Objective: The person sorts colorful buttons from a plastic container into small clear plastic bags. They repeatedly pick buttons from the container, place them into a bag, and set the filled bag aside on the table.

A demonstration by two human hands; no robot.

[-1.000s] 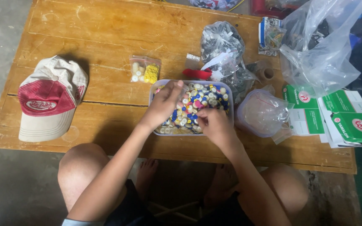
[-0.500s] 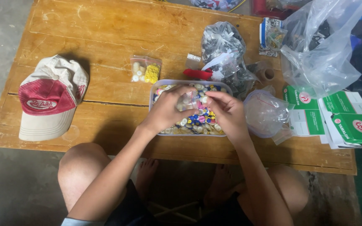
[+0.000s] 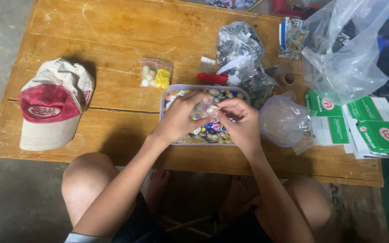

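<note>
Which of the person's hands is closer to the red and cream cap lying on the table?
The left hand. It rests over the tray of buttons, on the side toward the cap. The right hand is beyond it, farther from the cap.

Table: worn, matt wood. Cap: cloth. Tray: clear plastic. Bags: glossy, crinkled plastic. Boxes: smooth card.

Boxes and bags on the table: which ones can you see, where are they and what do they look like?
Green and white boxes: flat cardboard stack, right edge.
Small bag: clear, white and yellow bits, above the tray.
Big bag: clear, crumpled, top right.
Dark bags: clear, top middle.
Round bag: clear, beside the right hand.
</note>
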